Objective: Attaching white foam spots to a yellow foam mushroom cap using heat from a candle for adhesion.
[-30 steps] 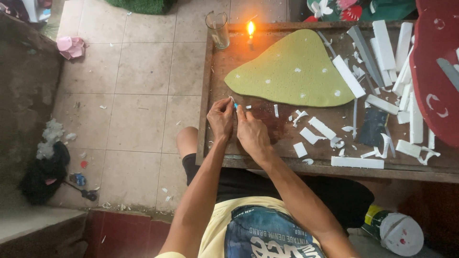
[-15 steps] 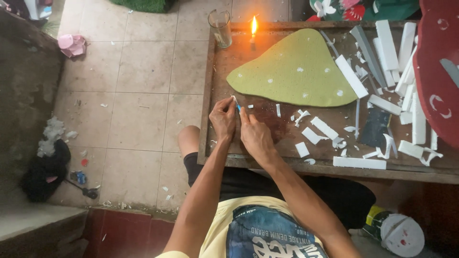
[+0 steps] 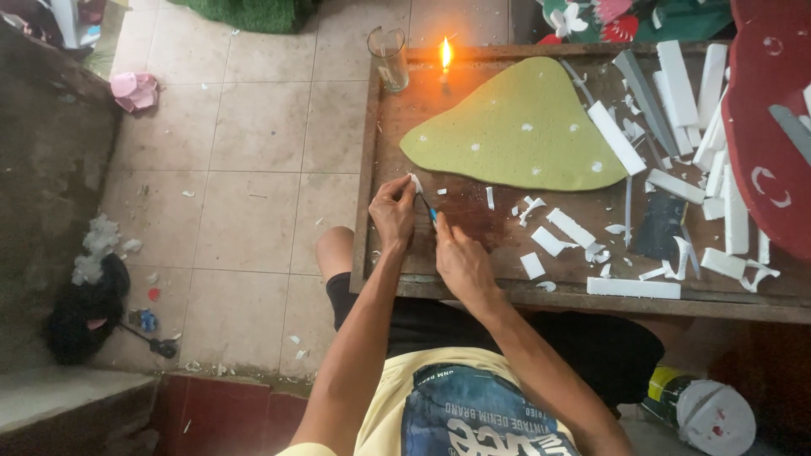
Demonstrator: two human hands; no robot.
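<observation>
My left hand (image 3: 394,211) pinches a small white foam piece (image 3: 416,182) near the left edge of the wooden table (image 3: 389,279). Close beside it, my right hand (image 3: 460,257) grips a small blue-handled cutter (image 3: 432,214) with its tip pointed at that foam piece. Both hands rest on the table's near left corner. A large green foam shape (image 3: 515,131) with white dots lies just beyond the hands.
A lit candle (image 3: 445,56) and a glass (image 3: 388,57) stand at the table's far left corner. White foam strips and scraps (image 3: 676,169) cover the right part. A red foam shape (image 3: 773,118) lies at far right. Tiled floor (image 3: 253,169) spreads to the left.
Both hands stay together at the same spot on the table; the cutter shifts only slightly against the small foam piece.
</observation>
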